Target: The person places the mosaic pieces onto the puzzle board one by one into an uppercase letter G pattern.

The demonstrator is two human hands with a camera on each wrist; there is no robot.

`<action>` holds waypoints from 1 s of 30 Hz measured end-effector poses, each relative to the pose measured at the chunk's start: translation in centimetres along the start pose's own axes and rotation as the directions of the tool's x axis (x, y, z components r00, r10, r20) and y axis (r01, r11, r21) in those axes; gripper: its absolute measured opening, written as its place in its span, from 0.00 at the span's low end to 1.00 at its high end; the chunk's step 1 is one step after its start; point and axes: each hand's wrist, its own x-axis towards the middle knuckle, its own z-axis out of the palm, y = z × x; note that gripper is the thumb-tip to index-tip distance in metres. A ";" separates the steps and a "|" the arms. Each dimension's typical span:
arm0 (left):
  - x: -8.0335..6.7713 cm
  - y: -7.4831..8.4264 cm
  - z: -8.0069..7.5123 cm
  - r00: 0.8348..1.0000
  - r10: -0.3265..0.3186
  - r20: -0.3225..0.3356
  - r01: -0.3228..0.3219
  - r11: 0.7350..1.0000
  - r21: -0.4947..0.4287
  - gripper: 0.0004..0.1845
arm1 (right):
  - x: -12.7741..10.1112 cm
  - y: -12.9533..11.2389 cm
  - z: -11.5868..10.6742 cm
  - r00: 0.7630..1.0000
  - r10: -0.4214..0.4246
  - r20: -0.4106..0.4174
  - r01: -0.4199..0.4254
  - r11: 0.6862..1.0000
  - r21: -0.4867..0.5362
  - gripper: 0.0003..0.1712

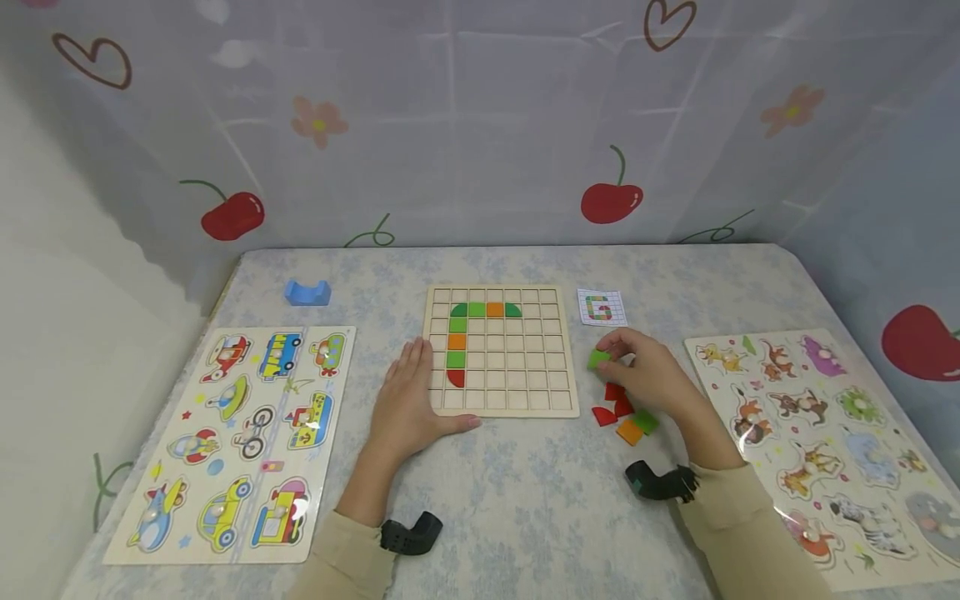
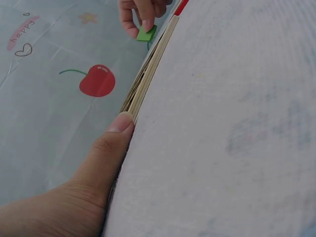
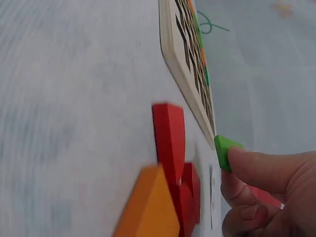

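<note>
Along the left edge of the pale floral-cloth surface [image 1: 525, 500] lies a flat wooden vehicle peg puzzle [image 1: 240, 437], with a small blue arch-shaped block [image 1: 307, 292] beyond it toward the far left corner. At the middle of the surface sits the square wooden grid board [image 1: 501, 351], holding a hooked row of green, orange and red pieces in its upper left cells. The left hand [image 1: 408, 400] rests flat at the board's near left corner, fingers straight and close together against the left side of the frame, the thumb [image 2: 116, 136] stretched along the board's near edge and touching it. Just right of the board's far corner lies a small white pattern card [image 1: 602, 307] printed with a coloured figure. Nearer, between board and right-hand puzzle, the right hand [image 1: 648, 375] pinches a small green square wooden piece [image 1: 598, 359] between fingertips [image 3: 247, 163] and thumb, lifted just off the surface, close to the board's right edge. Beneath and beside that hand lies a loose cluster of red, orange and green wooden pieces [image 1: 621, 417]. Along the right edge rests a flat wooden animal peg puzzle [image 1: 817, 442].
</note>
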 end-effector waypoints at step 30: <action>0.1 -0.1 0.0 1.000 0.007 -0.008 -0.007 1.000 0.019 0.75 | 2.9 -10.7 10.4 0.973 -0.212 0.095 0.211 0.977 0.028 0.05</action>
